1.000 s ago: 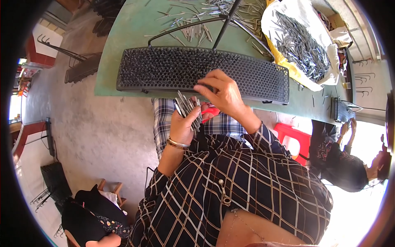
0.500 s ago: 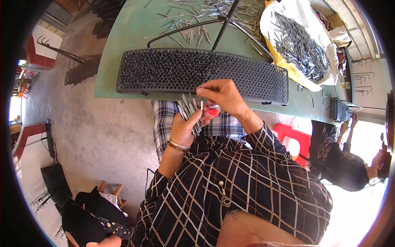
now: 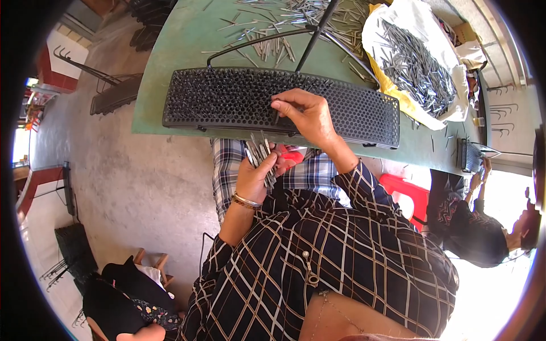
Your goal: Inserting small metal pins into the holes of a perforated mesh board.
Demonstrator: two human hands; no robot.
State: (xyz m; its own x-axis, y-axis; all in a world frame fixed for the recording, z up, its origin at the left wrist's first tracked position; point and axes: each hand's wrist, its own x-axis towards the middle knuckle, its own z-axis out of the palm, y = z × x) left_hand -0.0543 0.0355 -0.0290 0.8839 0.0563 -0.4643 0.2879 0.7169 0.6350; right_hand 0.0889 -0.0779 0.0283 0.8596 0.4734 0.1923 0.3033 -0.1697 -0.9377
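A bundle of thin metal strips [image 3: 259,154] is held in my left hand [image 3: 257,175], its thumb pressed across them, just below the table's near edge. My right hand [image 3: 310,118] is over the middle of a long black perforated rack [image 3: 358,111], thumb and forefinger pinched on a single thin strip [image 3: 277,117] pointing down at the holes. The rack's left half is filled with dark upright pieces; the holes on its right half show bare. Something red [image 3: 291,157] lies by the left fingers, partly hidden.
Loose strips [image 3: 273,46] lie scattered on the green table [image 3: 182,40] behind the rack. A white and yellow sack [image 3: 392,91] of strips stands at the far right. Black rods rise over the rack. A red stool [image 3: 418,196] and other people are nearby.
My right hand has moved up and away from the left hand's bundle, carrying one strip over the rack. The left hand has stayed nearly where it was.
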